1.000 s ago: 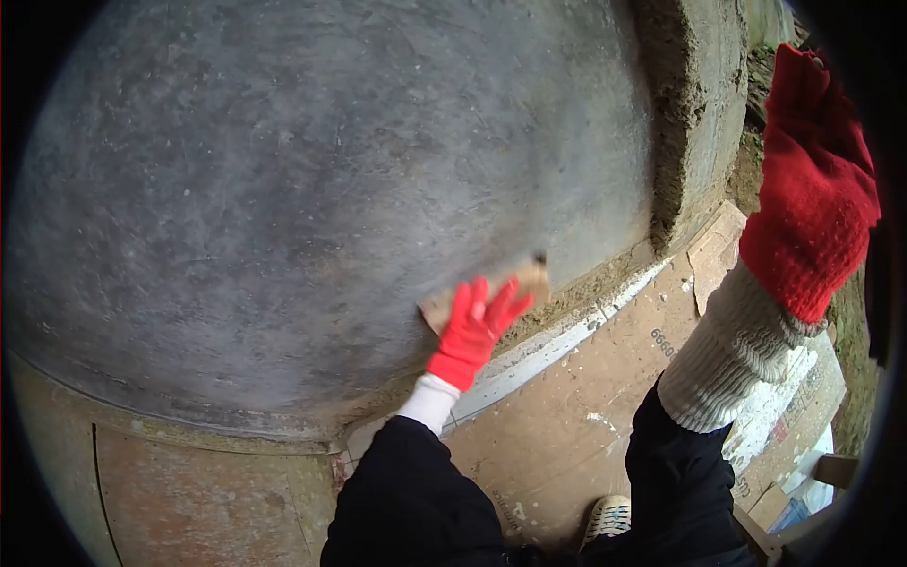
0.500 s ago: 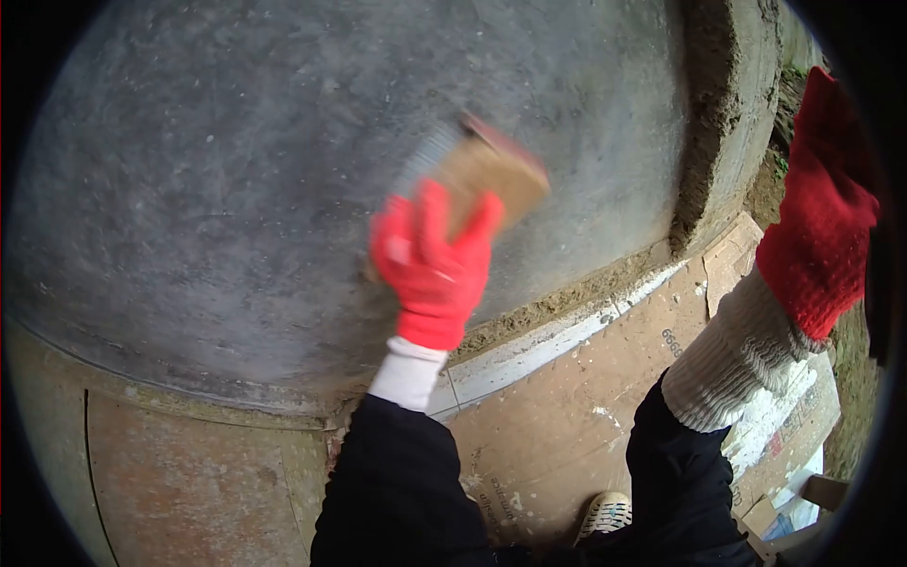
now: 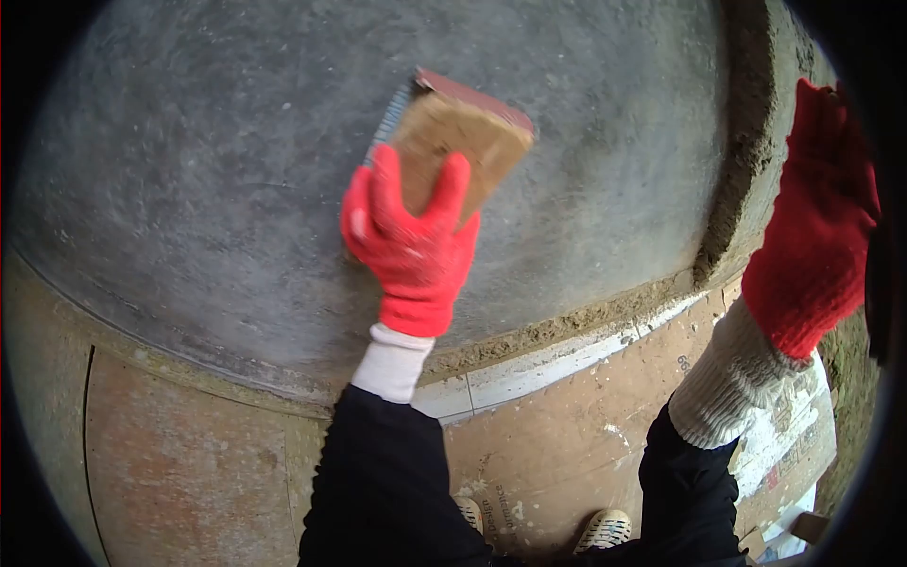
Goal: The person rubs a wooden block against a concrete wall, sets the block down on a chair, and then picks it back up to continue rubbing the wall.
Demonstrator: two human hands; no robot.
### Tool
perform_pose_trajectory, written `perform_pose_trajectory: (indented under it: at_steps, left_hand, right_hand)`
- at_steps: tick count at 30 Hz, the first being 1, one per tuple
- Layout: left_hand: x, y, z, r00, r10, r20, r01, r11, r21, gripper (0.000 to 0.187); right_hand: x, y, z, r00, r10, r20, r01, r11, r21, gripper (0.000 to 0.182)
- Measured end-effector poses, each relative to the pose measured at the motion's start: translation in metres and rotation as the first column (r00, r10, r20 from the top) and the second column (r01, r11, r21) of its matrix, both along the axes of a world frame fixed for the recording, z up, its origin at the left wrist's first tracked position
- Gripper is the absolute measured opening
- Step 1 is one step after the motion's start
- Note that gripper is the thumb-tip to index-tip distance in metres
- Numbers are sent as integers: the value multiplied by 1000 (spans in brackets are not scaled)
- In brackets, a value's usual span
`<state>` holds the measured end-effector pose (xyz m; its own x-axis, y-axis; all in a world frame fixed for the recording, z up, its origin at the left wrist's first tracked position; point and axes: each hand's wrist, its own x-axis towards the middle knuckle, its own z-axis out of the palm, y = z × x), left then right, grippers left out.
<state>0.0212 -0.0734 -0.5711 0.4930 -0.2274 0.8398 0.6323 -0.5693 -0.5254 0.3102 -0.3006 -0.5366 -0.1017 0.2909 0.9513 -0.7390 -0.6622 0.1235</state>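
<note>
My left hand, in a red glove with a white cuff, is closed around a sanding block. The block looks wooden, with reddish-brown sandpaper showing along its far edge and printed paper on its left side. It lies against the grey cement wall, which has pale specks and smears. Off to the right, my right hand is raised in a red glove with a knitted cuff, beside the wall's rough edge. Its fingers are lost in the dark rim of the view, so their grip cannot be made out.
A rough mortar ledge runs down the wall's right side. White tiles line the wall's foot. Stained cardboard covers the floor, with my shoes on it. A worn board lies at lower left.
My left hand and the sanding block have moved up and left across the wall. The view has shifted slightly, and my right hand stays at the right edge.
</note>
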Motion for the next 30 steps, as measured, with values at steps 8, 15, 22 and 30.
perform_pose_trajectory:
  at_steps: [8,15,22,30]
  left_hand:
    - [-63,32,-233,705,72,-706,-66,997,36,70]
    - [-27,6,-12,998,37,-42,-38,999,-35,64]
    - [-33,25,-74,973,-189,-135,140,941,-309,55]
    - [-76,29,-112,861,-292,-416,95,897,-432,48]
  right_hand:
    - [-72,15,22,-832,-476,286,483,-874,-50,26]
    - [-30,2,18,-927,-373,23,370,-908,198,42]
    - [-130,78,-3,-974,-95,208,146,-958,247,40]
    - [-202,152,-118,-744,60,-666,-579,-555,597,81]
